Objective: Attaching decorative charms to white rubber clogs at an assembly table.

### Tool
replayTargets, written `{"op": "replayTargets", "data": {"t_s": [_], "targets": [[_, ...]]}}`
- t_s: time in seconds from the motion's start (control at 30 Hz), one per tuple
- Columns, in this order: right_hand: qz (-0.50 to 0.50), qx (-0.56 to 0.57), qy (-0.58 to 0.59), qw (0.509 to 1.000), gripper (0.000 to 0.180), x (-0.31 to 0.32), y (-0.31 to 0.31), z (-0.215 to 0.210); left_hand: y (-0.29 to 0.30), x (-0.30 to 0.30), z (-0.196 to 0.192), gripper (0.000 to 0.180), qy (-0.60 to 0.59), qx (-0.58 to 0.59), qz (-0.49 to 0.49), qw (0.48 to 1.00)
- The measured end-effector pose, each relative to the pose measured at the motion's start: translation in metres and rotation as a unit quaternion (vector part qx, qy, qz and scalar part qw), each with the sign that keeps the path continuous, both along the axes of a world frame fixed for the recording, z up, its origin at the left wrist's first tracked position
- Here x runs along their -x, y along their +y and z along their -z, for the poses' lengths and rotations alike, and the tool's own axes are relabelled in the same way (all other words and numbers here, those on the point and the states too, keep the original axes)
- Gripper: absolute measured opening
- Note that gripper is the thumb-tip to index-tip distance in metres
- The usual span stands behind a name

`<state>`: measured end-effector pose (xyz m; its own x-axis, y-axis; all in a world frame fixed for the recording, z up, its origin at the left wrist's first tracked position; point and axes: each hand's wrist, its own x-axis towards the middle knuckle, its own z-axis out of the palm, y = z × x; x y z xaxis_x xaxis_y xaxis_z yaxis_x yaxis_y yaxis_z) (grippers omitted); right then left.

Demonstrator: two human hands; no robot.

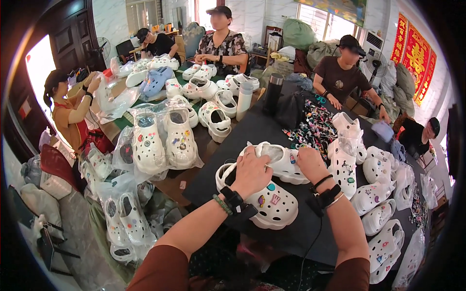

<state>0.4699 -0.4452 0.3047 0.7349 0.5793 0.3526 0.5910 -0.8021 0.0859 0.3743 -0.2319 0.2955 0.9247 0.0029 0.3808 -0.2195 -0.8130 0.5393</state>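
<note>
Two white clogs are in front of me on the dark table. The far clog [280,167] lies sideways, with clear plastic film in its opening and a small charm on its upper. My left hand [252,170] is closed on its heel end, fingertips curled at the opening. Closed against the clog's toe end is my right hand [311,164]; what its fingertips pinch is hidden. Under my left wrist, the near clog [273,206] points toward me, its upper dotted with round holes and colourful charms. Both my wrists wear black bands with small devices.
A pile of colourful charms [315,126] lies beyond my hands. Decorated clogs [381,194] line the right side. Bagged clogs [165,140] stand at left. A black bottle [273,92] and a white bottle [244,99] stand at the back. Several people work around the tables.
</note>
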Motion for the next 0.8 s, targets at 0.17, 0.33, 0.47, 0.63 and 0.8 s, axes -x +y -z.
{"op": "replayTargets", "data": {"t_s": [0.17,0.33,0.47,0.63,0.8], "targets": [[-0.015,-0.052,0.004,0.999,0.009,-0.013,-0.009,0.003,-0.004,-0.002,-0.001,0.027,0.011,-0.009,0.011,1.000],[-0.019,-0.116,0.058,0.991,0.012,-0.018,-0.007,0.002,-0.002,-0.003,-0.001,0.023,-0.004,-0.025,-0.007,1.000],[-0.078,-0.118,0.079,0.987,0.013,-0.016,-0.017,-0.008,0.001,-0.006,0.005,0.022,-0.008,-0.031,-0.007,0.999],[-0.088,-0.231,0.145,0.958,0.022,0.005,-0.052,-0.011,0.001,-0.009,0.010,0.024,-0.010,-0.030,-0.001,0.999],[0.022,-0.272,0.103,0.957,0.045,0.022,-0.074,0.012,0.000,-0.007,0.003,0.023,-0.002,-0.030,-0.007,1.000]]}}
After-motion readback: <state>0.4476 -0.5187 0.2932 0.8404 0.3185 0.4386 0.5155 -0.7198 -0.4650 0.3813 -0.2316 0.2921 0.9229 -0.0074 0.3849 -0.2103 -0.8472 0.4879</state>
